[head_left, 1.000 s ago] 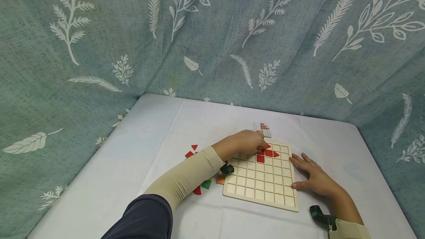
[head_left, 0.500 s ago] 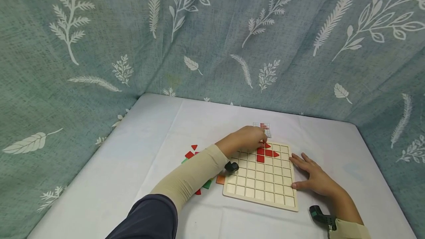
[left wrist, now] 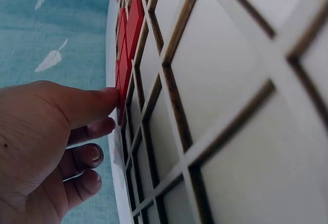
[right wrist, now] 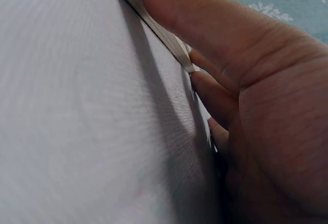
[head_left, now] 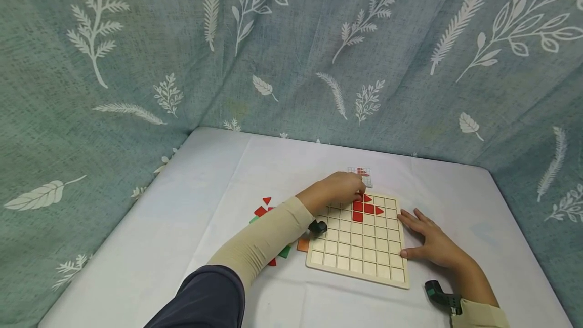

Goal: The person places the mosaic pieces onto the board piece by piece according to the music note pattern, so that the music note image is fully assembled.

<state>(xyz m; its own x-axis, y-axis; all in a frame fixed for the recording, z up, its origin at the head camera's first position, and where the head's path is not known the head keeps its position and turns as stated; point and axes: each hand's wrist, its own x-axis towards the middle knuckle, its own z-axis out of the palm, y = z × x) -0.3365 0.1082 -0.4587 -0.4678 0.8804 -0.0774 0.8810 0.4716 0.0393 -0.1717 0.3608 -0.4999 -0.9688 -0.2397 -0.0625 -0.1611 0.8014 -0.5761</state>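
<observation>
Against the top edge of the pale grid board (head_left: 370, 255), my left hand (head_left: 338, 188) touches a red piece with its thumb. In the left wrist view that hand (left wrist: 36, 137) has its thumb tip on the red pieces (left wrist: 134, 24), the other fingers loosely bent and apart from it. Several red squares (head_left: 358, 216) and red pointed pieces (head_left: 378, 210) lie in the board's upper cells. My right hand (head_left: 432, 244) is spread along the board's right side; the right wrist view shows its thumb (right wrist: 205, 24) against the board's edge (right wrist: 161, 29).
A small printed grid card (head_left: 367, 181) lies behind the board. Left of the board are loose pieces, partly hidden by my left sleeve: a red triangle (head_left: 266, 200), a green piece (head_left: 285, 252) and an orange one (head_left: 302, 245). Patterned cloth (head_left: 291, 54) hangs behind.
My left hand has moved slightly up and back on the board's top edge, uncovering more of the red pieces. The right hand and the board have stayed in place.
</observation>
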